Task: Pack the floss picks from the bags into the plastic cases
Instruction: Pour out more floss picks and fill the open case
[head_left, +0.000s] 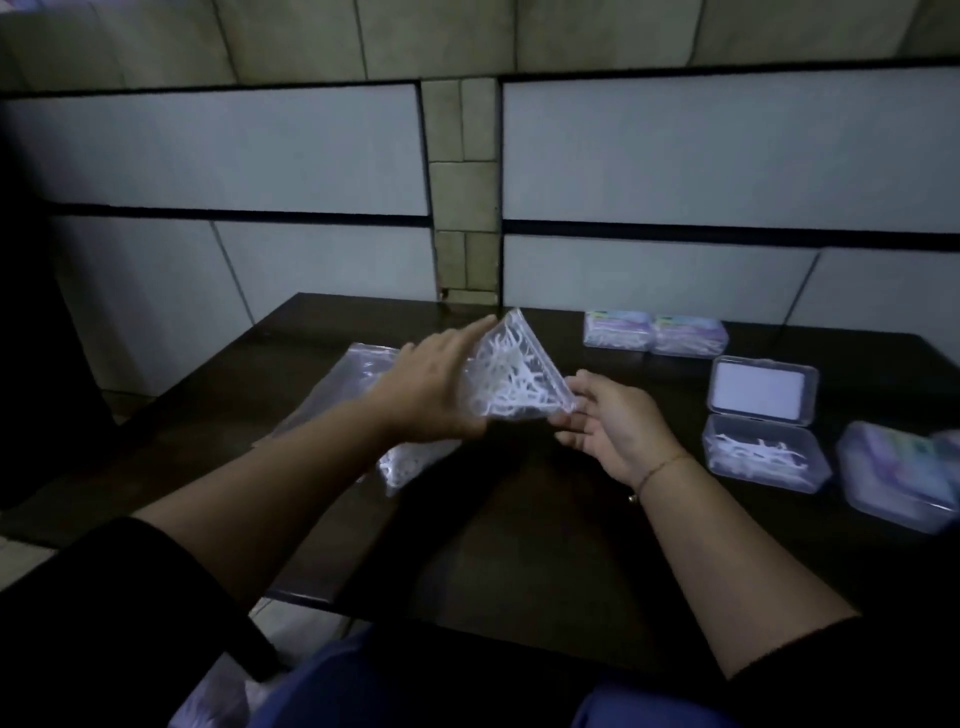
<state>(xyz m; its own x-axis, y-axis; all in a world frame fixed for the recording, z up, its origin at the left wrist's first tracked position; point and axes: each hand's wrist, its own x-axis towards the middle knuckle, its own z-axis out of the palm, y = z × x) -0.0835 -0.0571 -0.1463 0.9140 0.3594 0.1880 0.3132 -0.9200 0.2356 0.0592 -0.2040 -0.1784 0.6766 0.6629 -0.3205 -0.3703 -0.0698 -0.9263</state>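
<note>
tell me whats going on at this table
A person is packing floss picks into plastic cases at a dark table. Both hands hold up a clear bag of picks: the left hand grips its side, the right hand pinches a lower corner. To the right, an open case holds some picks. Closed cases sit further back, and another bag lies under the left arm.

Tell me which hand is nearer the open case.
Right. The right hand is just left of the open case, pinching the bag; the left hand grips the bag's far side, farther away.
</note>
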